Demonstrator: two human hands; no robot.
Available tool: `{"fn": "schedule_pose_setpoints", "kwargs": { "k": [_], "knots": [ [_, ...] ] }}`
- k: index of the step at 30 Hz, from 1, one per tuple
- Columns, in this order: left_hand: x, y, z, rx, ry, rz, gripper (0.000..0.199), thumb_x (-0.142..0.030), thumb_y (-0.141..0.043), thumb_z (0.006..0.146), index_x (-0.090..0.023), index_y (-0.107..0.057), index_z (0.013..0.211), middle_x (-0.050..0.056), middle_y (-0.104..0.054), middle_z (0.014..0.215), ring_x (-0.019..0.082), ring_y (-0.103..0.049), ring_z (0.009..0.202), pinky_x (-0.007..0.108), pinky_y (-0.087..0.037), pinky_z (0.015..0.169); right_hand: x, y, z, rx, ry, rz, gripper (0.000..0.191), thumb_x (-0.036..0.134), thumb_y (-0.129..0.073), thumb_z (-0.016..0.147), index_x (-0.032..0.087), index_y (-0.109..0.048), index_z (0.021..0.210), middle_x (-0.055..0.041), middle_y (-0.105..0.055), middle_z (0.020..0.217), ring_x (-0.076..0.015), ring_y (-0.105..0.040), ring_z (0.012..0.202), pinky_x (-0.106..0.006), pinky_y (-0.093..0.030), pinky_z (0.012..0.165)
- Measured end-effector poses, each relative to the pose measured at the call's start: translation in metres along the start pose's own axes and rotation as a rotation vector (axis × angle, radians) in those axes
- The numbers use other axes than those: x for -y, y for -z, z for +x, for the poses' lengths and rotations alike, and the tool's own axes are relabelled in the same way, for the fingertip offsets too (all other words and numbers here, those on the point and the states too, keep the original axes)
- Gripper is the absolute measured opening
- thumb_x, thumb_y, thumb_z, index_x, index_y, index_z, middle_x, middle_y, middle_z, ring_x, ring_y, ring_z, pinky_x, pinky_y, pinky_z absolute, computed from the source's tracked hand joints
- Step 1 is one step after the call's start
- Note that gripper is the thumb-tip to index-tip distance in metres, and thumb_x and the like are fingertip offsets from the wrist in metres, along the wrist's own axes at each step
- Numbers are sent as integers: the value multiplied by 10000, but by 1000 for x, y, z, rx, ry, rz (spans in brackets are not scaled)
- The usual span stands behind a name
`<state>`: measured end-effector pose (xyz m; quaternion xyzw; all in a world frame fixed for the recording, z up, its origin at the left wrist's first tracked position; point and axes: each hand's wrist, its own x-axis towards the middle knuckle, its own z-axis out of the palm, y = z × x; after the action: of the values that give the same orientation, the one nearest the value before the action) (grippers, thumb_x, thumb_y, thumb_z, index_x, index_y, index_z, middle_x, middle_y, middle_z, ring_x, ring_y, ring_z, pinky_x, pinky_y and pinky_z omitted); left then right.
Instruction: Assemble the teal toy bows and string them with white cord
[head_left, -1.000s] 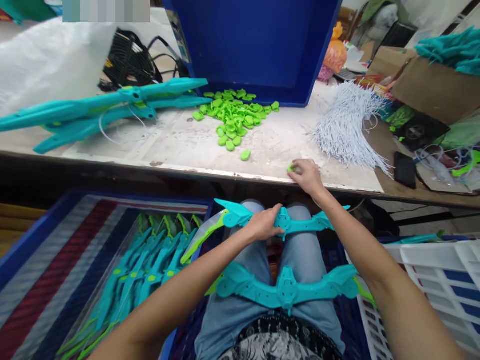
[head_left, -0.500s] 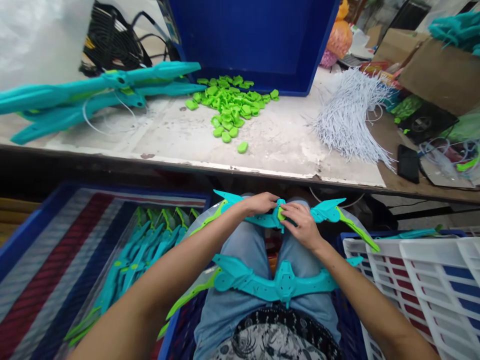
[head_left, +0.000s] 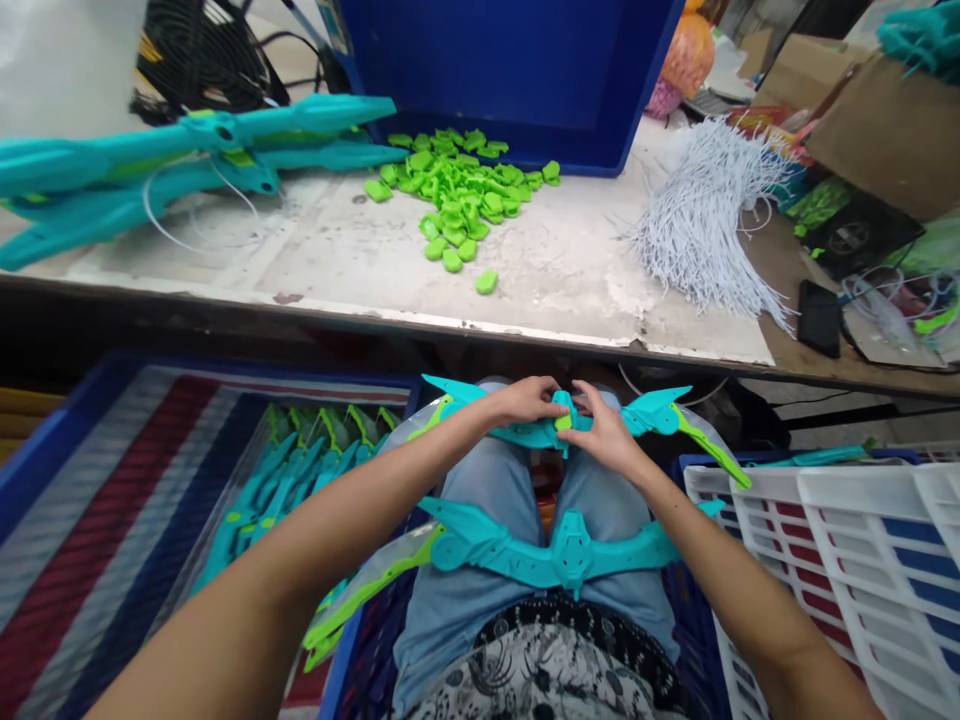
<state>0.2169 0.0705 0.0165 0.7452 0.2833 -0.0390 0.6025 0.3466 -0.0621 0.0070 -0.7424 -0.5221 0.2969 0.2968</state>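
A teal plastic toy bow (head_left: 517, 432) with lime-green limb ends lies across my knees. At its centre sits a small lime-green cap (head_left: 562, 422). My left hand (head_left: 529, 398) is closed on the bow's middle from the left, its fingertips at the cap. From the right, my right hand (head_left: 606, 435) grips the same middle part, thumb near the cap and fingers bent over the far side. Closer to my body, a second teal bow (head_left: 517, 562) rests on my thighs, its right end partly behind my right forearm.
On the table (head_left: 337, 265) lie a pile of lime-green caps (head_left: 465, 190), a bundle of white cords (head_left: 712, 220) and stacked teal bows (head_left: 187, 150). A blue bin (head_left: 495, 90) stands behind them. Left is a crate of bows (head_left: 285, 490); right, a white basket (head_left: 847, 530).
My left fingers have moved right onto the green cap. My right hand has shifted slightly, its thumb now lower and its fingers more open around the bow's centre. The view has tilted slightly.
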Motion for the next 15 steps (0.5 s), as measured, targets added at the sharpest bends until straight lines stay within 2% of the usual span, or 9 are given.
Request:
{"fn": "schedule_pose_setpoints", "kwargs": {
  "k": [3,7,9,11,13,15],
  "knots": [
    [0,-4,1,-67,25,16,285,-319,-639,685,-144,-577,902,-15,-560,731,137,-536,693,210,-388,561,6,6,13,122,-42,-108,761,283,-795,623,244,-492,1320,-74,-674,1112,-270,-639,1022,-406,-514,852],
    [1,-6,1,-142,22,94,272,-305,-646,681,-140,-601,892,-3,-599,739,150,-567,697,215,-399,554,10,11,14,143,13,-217,740,303,-798,627,231,-520,1310,-65,-683,1082,-253,-647,959,-373,-516,807],
    [2,-6,1,-158,5,132,275,-296,-643,695,-132,-619,915,11,-624,752,164,-586,713,231,-422,586,13,16,14,153,95,-292,689,324,-785,648,211,-552,1286,-86,-680,1094,-266,-634,981,-383,-509,825],
    [2,-7,1,-185,3,159,270,-281,-641,714,-128,-633,935,28,-645,777,186,-603,747,257,-447,641,21,24,23,136,215,-364,541,322,-744,698,193,-616,1208,-101,-676,1095,-275,-615,1006,-397,-496,858],
    [1,-11,-2,-223,-23,188,294,-276,-647,732,-132,-633,988,47,-665,836,211,-618,797,291,-472,706,38,30,44,64,367,-393,335,281,-636,797,188,-661,1118,-96,-675,1066,-254,-599,1004,-388,-480,883],
    [-2,-18,-11,-346,-93,234,344,-264,-648,753,-139,-607,1071,80,-667,961,240,-617,902,336,-485,800,62,30,78,-46,506,-408,273,223,-520,865,175,-669,1089,-100,-662,1051,-239,-573,1003,-383,-455,913]
  ]
}}
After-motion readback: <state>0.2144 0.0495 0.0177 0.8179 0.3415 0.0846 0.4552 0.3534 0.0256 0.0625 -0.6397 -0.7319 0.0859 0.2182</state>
